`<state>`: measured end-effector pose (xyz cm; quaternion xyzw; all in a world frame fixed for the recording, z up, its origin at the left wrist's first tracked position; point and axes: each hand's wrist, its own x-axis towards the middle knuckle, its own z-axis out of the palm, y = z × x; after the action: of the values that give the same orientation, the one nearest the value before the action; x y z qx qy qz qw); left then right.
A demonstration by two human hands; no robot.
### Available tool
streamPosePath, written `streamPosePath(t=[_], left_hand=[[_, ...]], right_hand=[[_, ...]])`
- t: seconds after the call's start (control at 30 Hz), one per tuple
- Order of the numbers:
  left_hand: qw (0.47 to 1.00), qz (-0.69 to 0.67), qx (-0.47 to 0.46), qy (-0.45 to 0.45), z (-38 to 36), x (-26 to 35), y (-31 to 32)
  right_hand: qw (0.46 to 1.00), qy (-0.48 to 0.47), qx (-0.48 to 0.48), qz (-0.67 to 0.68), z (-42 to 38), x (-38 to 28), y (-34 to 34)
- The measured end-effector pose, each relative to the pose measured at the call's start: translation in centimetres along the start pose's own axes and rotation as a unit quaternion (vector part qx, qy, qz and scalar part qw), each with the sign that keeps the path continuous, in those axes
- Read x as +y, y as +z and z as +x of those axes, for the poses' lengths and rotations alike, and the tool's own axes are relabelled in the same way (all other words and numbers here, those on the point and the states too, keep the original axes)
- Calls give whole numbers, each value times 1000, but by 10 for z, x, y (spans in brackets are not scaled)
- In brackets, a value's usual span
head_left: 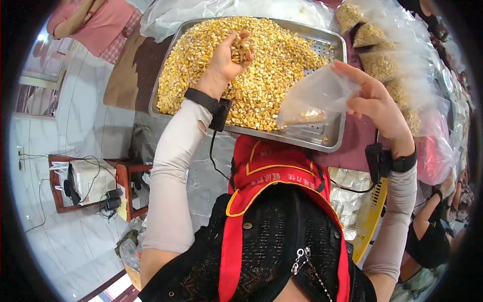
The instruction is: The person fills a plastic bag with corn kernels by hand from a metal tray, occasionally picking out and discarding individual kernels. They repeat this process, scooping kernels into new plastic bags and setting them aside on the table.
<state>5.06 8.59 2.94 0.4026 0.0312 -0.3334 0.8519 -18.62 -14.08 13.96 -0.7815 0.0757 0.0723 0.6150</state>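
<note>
A metal tray (341, 50) with a perforated bottom holds a large heap of yellow corn kernels (201, 45). My left hand (230, 58) is over the heap, palm up and fingers curled around a handful of kernels. At the tray's right side, my right hand (370, 95) pinches the edge of a clear plastic bag (317, 95) between thumb and fingers. The bag hangs over the tray's right part, and a few kernels show at its lower end; whether they lie inside or beneath it I cannot tell.
Several filled clear bags (378, 65) line the right side of the table. Plastic sheeting (166, 17) lies behind the tray. A person in pink (83, 25) stands at the upper left, and another person (427, 236) is at the lower right.
</note>
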Motion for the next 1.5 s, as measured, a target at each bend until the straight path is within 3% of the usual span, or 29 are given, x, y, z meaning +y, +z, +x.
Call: streamPosePath(t=[0.07, 0.13, 0.2, 0.4, 0.47, 0.53, 0.63, 0.77, 0.83, 0.93, 1.17, 1.23, 1.33, 1.43, 1.5], left_hand=[[997, -29, -62, -33, 6, -2, 1], [996, -48, -68, -35, -2, 3, 23], [978, -33, -202, -39, -4, 6, 39], [944, 52, -322, -54, -37, -2, 111], [948, 149, -280, 32, -51, -21, 129], [939, 175, -292, 43, -61, -35, 141], [834, 430, -283, 195, -73, -44, 152], [775, 530, -301, 169, -75, -39, 151], [654, 576, -337, 356, -71, -39, 149], [638, 626, -332, 301, -76, -30, 150], [614, 630, -353, 319, -71, -20, 147], [792, 474, -309, 228, -70, -15, 146], [831, 460, -269, 163, -45, 8, 120], [775, 580, -172, 182, -1, 7, 62], [634, 738, -91, 212, 21, -1, 27]], right_hand=[[1000, 0, 1, -6, 2, -3, 2], [999, -5, -5, -33, 4, -5, 3], [999, 0, -4, -35, 4, -2, 1], [999, -9, -18, -50, 15, 4, 1], [999, -18, -13, -42, 14, 5, 3], [999, -16, -7, -45, 12, 2, 3], [999, -13, 4, -50, 10, 1, 4], [999, -16, 10, -38, 7, 3, 3], [999, -12, 9, -43, 7, 4, 2], [999, -13, 2, -43, 8, 4, 2], [999, -14, 23, -47, 4, -1, 4], [999, -22, 10, -45, 6, 4, 0], [999, -26, 4, -44, 2, 6, -4], [999, -18, 18, -36, -5, 4, -6], [999, -4, 27, -29, -9, 0, -7]])
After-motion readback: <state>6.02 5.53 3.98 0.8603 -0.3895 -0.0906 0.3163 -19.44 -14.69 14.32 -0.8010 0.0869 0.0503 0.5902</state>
